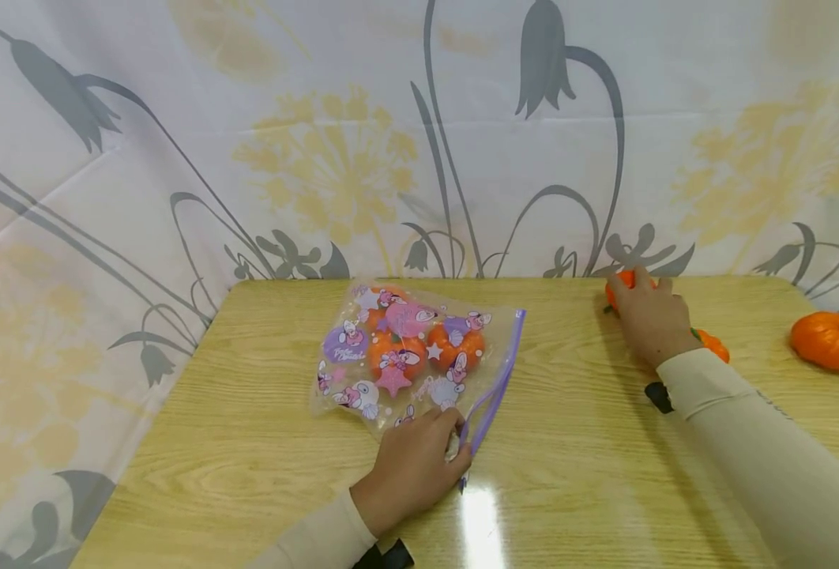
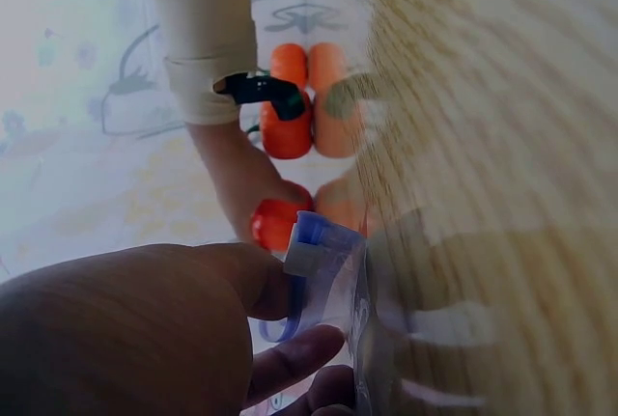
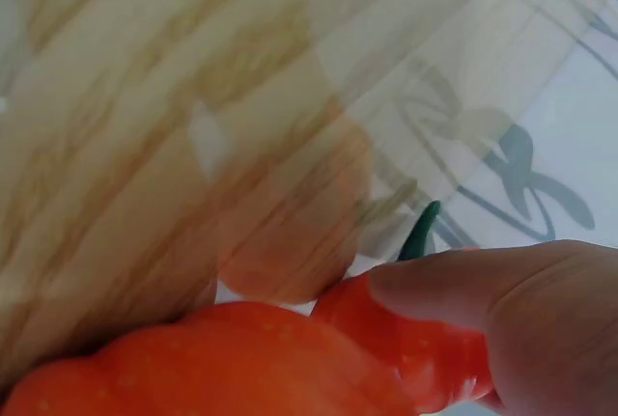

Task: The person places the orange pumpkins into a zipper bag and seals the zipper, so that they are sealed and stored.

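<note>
A clear printed zip bag [image 1: 351, 344] lies on the table with orange toy pumpkins [image 1: 455, 348] inside. My left hand [image 1: 419, 466] grips the front corner of the bag's opening beside the purple zip strip [image 1: 506, 359]. In the left wrist view, thumb and fingers are around the clear plastic near the zip's end [image 2: 323, 233]. At the table's back right, my right hand [image 1: 650, 320] holds a small orange pumpkin [image 1: 613, 292]. The right wrist view shows the thumb pressed on this pumpkin [image 3: 425, 358] beside its green stem [image 3: 420, 231].
Another pumpkin [image 1: 713, 345] sits partly hidden behind the right wrist. A larger one [image 1: 832, 341] with a green stem stands at the far right of the wooden table [image 1: 249, 442]. A flower-printed cloth [image 1: 476, 158] hangs along the back edge.
</note>
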Motion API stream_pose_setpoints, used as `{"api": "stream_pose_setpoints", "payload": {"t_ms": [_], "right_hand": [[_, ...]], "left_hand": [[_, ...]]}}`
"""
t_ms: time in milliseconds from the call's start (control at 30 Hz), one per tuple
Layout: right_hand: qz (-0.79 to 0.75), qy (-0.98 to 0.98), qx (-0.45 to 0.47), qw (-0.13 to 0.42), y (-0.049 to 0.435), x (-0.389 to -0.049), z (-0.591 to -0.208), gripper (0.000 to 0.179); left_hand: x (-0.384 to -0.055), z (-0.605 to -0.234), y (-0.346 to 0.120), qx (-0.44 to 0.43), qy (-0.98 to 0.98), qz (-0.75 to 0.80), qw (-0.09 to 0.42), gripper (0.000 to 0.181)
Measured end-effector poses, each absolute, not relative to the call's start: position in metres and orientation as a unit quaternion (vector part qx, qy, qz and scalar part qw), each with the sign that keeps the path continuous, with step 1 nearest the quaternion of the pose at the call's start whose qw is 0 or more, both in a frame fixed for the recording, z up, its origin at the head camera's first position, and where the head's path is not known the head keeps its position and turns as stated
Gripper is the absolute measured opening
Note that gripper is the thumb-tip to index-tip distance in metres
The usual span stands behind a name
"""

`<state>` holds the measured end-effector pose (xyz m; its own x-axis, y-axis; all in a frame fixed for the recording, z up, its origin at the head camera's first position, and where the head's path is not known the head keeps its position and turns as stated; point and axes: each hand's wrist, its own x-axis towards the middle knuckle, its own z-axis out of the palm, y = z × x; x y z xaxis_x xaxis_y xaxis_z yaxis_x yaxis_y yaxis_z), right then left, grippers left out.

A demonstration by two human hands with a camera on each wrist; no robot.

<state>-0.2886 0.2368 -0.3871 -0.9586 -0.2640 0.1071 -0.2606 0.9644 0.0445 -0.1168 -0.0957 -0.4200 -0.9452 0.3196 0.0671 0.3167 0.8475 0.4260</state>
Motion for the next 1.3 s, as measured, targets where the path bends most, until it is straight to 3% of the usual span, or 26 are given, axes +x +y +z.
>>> {"api": "stream_pose_setpoints", "payload": {"t_ms": [267, 600, 800, 1300], "right_hand": [[0.003, -0.989, 0.130, 0.067, 0.236, -0.284, -0.381, 0.067], [0.115, -0.982, 0.111, 0.097, 0.217, -0.266, -0.383, 0.067], [0.179, -0.975, 0.091, 0.097, 0.201, -0.250, -0.387, 0.076], [0.270, -0.955, 0.090, 0.085, 0.179, -0.220, -0.388, 0.077]], "left_hand": [[-0.118, -0.420, -0.096, 0.169, 0.962, 0.214, 0.001, 0.020], [-0.117, -0.420, -0.097, 0.167, 0.962, 0.214, 0.001, 0.020], [-0.117, -0.420, -0.097, 0.166, 0.962, 0.217, 0.006, 0.021], [-0.117, -0.419, -0.096, 0.171, 0.961, 0.216, 0.010, 0.020]]}}
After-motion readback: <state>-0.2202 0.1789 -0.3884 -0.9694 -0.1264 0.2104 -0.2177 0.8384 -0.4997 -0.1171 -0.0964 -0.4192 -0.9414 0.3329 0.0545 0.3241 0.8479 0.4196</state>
